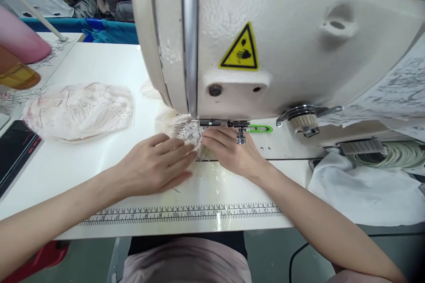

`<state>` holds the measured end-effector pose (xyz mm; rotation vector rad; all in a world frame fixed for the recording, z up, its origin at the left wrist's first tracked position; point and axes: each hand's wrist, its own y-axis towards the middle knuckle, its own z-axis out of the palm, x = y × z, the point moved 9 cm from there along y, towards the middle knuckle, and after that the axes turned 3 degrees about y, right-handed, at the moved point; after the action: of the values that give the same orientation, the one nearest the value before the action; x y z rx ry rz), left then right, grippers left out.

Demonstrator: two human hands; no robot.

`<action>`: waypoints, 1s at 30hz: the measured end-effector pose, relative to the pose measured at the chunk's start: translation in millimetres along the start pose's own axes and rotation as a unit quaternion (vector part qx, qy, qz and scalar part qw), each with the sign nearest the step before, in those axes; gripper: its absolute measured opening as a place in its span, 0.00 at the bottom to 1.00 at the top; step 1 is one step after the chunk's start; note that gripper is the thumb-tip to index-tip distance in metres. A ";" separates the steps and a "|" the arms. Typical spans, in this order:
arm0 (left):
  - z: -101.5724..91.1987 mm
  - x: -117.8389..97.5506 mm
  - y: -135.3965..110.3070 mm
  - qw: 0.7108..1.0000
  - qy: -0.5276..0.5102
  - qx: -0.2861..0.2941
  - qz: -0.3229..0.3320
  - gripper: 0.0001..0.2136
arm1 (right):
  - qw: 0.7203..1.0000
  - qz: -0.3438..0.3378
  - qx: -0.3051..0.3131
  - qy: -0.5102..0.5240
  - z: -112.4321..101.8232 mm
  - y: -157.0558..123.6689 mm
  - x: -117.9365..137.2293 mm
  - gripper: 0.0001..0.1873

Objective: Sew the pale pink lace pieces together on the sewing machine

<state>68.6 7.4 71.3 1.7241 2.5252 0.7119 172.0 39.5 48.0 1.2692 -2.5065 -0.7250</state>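
A piece of cream lace [187, 128] lies beneath the head of a sewing machine [279, 48]. My right hand [232, 148] is closed at the lace's right edge, close to the needle area, with its fingertips partly hidden by metal machine parts. To the left of it, my left hand [159, 163] hovers with fingers slightly apart and a little blurred. Its fingertips reach the near edge of the lace, and I see nothing gripped in them. The needle and presser foot are hidden behind the machine head.
A pile of lace pieces [81, 112] lies on the white table [109, 181] to the left, near a dark phone-like device [16, 152]. A ruler strip [186, 214] runs along the front edge. Right of the needle area are a green tool [260, 128] and white cloth [361, 194].
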 end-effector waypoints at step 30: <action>20.8 21.7 9.9 0.995 0.026 -0.021 -0.090 0.13 | 0.998 0.015 -0.018 0.051 0.2 4.4 5.8 0.10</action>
<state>73.9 37.0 61.6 1.4613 2.6342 0.8006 165.4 37.1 50.1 1.2216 -2.4149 -0.6778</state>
